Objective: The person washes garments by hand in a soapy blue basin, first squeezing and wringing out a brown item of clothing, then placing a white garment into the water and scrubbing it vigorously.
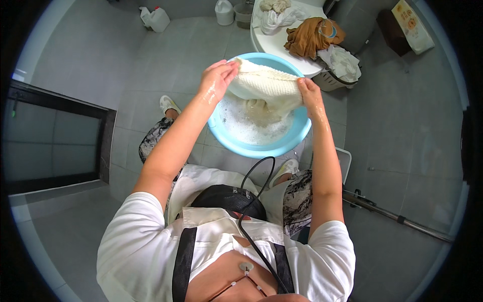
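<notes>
Cream textured-knit fabric stretches above the light-blue basin, between your left hand, pinching one end, and your right hand, gripping the other. Hold both ends firm and level, so the weight hangs evenly over the foamy water below your hands; whether the lower folds dip in is hard to tell.

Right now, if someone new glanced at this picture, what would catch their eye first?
Probably the cream, textured knit cloth, held between the wet left hand and right hand over the round, light-blue basin of foamy water at upper centre. Next, perhaps, the bunched rust-brown fabric on the smooth white surface at upper right.
</notes>
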`<state>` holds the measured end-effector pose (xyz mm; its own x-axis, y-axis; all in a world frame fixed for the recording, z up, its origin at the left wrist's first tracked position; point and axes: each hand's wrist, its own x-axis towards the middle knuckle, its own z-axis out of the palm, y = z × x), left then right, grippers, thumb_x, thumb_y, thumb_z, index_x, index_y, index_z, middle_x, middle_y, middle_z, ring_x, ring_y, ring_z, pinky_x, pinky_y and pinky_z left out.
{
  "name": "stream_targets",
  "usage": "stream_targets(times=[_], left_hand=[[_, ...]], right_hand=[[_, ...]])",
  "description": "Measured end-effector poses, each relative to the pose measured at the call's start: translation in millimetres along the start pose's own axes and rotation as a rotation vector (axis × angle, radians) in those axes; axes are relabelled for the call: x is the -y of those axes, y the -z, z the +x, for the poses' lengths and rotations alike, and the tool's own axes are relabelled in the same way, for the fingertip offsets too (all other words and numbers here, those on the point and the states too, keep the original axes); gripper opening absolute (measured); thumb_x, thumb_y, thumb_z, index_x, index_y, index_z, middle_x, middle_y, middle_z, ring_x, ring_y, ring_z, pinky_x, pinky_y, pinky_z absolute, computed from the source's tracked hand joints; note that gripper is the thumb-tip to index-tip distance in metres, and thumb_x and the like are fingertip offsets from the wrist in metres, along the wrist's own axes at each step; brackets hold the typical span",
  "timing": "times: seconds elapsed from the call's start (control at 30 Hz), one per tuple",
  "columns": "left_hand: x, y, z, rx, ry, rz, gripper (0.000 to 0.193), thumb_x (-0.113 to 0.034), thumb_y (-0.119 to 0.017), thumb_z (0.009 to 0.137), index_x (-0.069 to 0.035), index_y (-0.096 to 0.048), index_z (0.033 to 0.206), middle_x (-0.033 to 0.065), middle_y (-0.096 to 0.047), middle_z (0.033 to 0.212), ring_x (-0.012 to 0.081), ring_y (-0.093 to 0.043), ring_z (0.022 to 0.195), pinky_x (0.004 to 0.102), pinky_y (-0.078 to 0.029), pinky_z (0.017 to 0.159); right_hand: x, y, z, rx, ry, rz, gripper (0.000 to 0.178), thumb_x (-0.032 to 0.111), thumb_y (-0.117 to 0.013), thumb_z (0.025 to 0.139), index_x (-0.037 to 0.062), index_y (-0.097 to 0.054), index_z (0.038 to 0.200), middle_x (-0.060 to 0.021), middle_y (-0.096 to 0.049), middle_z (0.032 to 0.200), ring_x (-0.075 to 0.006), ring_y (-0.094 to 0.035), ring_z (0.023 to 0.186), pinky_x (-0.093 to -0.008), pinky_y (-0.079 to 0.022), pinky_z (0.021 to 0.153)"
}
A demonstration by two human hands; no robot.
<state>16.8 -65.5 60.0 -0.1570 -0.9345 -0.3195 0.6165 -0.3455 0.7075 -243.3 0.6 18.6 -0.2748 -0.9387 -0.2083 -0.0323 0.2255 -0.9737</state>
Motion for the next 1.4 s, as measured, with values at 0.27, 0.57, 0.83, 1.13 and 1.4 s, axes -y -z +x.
stream_targets(times=[0.27,0.57,0.83,1.13,1.4], left_hand=[[37.7,39.0,24.1,0.17,-0.006,0.85,0.042,-0.009,-0.059,0.076,0.002,-0.049,0.116,0.0139,-0.051,0.115,0.0244,-0.051,0.104,0.0331,-0.044,0.085],[112.2,70.7,11.9,0.31,-0.472,2.108,0.031,-0.021,-0.063,0.072,-0.004,-0.059,0.098,0.0176,-0.055,0.099,0.0317,-0.055,0.091,0.0382,-0.043,0.083],[66.1,22.0,20.1,0.164,0.225,0.848,0.038,-0.035,-0.053,0.085,-0.002,-0.056,0.105,0.0101,-0.06,0.1,0.0191,-0.057,0.093,0.0316,-0.046,0.077],[29.3,-26.8,9.1,0.391,0.424,0.156,0.033,-0.033,-0.051,0.088,-0.005,-0.054,0.104,0.006,-0.059,0.102,0.0159,-0.057,0.093,0.0325,-0.046,0.083],[-11.7,-59.5,-15.1,0.548,0.428,-0.128,0.028,-0.016,-0.057,0.083,0.0,-0.053,0.105,0.0118,-0.06,0.101,0.021,-0.058,0.094,0.0359,-0.045,0.088]], right_hand=[[-33.6,-4.6,22.1,0.117,0.062,-0.224,0.03,0.013,-0.052,0.085,0.0029,-0.054,0.113,-0.0115,-0.059,0.101,-0.0168,-0.054,0.09,-0.0284,-0.041,0.08],[-36.7,-29.8,-10.1,-0.098,-0.294,0.413,0.043,0.01,-0.051,0.083,0.0087,-0.041,0.125,-0.0072,-0.049,0.113,-0.0184,-0.048,0.102,-0.0375,-0.036,0.091],[-77.8,-17.4,-34.0,-0.118,-0.564,0.599,0.041,0.012,-0.048,0.084,0.0052,-0.041,0.124,-0.0063,-0.044,0.108,-0.0195,-0.039,0.107,-0.0412,-0.026,0.099],[-124.4,-58.0,-2.6,-0.059,-0.575,0.49,0.027,0.01,-0.051,0.081,0.0021,-0.054,0.106,-0.007,-0.057,0.095,-0.0187,-0.053,0.087,-0.0341,-0.043,0.073],[-112.8,-71.2,18.0,0.183,-0.393,-0.317,0.027,0.018,-0.053,0.081,0.0085,-0.061,0.104,-0.0069,-0.064,0.085,-0.0192,-0.059,0.073,-0.0287,-0.047,0.066]])
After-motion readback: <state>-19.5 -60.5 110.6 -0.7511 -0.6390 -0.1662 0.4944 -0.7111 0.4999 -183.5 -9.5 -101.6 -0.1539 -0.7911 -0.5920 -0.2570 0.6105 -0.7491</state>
